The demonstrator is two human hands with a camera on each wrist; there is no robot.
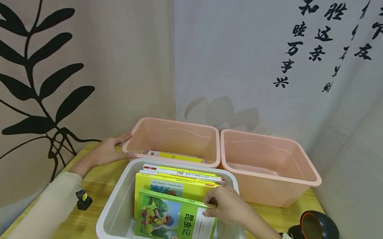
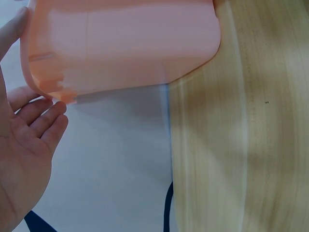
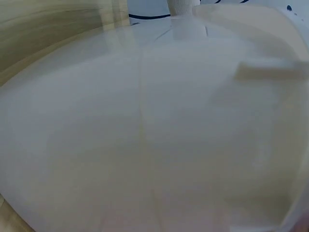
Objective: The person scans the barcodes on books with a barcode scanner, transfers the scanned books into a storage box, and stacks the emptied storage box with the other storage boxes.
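In the head view, a white bin (image 1: 110, 210) holds a row of books. Frontmost leans a green picture book (image 1: 163, 218), its cover facing me. My right hand (image 1: 228, 206) pinches its upper right edge, thumb on the cover. Behind it stands a yellow book (image 1: 181, 188) with several thinner books. At the left end of a pink bin (image 1: 174, 137), my left hand (image 1: 108, 150) holds the rim between thumb and fingers; the left wrist view shows the fingers (image 2: 41, 116) at the bin's corner. The white bin's pale wall (image 3: 135, 135) fills the blurred right wrist view, where the book is hidden.
Inside the left pink bin lies a yellow book (image 1: 175, 157). A second pink bin (image 1: 266, 189) stands beside it on the right. A round black device (image 1: 319, 231) with a cable sits at the right of the wooden table (image 1: 98, 182). Fabric hangs behind the bins.
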